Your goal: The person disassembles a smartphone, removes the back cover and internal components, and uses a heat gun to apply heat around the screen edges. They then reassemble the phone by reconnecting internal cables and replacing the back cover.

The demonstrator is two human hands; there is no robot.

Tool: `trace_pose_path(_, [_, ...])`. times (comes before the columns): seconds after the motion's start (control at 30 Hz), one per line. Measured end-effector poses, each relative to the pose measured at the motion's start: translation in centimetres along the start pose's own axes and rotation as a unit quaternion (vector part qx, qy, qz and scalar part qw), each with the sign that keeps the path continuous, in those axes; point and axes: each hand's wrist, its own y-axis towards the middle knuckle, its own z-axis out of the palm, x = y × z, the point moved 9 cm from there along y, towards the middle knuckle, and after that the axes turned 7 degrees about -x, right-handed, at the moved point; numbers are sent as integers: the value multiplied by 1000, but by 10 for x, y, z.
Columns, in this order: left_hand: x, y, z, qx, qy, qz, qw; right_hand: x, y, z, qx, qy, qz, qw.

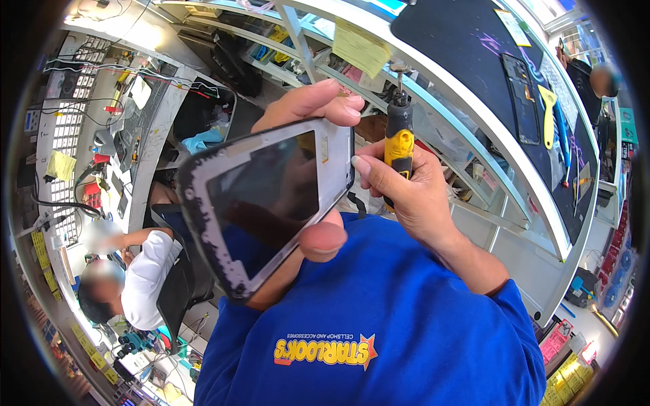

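Note:
My left hand (321, 238) holds a phone (261, 199) tilted sideways, its screen up; the pale border has black, mottled residue along its outer edge. My thumb lies over the phone's lower side and my fingertips curl over the upper side. My right hand (423, 199) grips a yellow-and-black handled tool (399, 142) upright, its metal end pointing away from me, just beside the phone's right end. The right thumb tip touches or nearly touches that end; I cannot tell which.
A white-framed bench (564, 238) with a black mat (447, 47), phone part (520, 101) and yellow scraper (548, 111) runs along the right, over shelves (474, 172). At left, a co-worker in white (145, 277) sits at a cluttered desk (175, 95). Another person (579, 81) is at far right.

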Motion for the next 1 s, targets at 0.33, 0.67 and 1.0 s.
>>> trace_pose_path(0.33, [29, 22, -66, -23, 0, -17, 1000, -23, 45, 45, -2, 50, 52, 997])
trace_pose_path(0.67, [59, 24, -90, -217, -262, -181, 923, -69, 64, -101, -54, -442, 63, 893])
trace_pose_path(1.0, [70, 13, -73, -184, -194, -276, 923, -25, 156, -219, -229, -565, -260, 749])
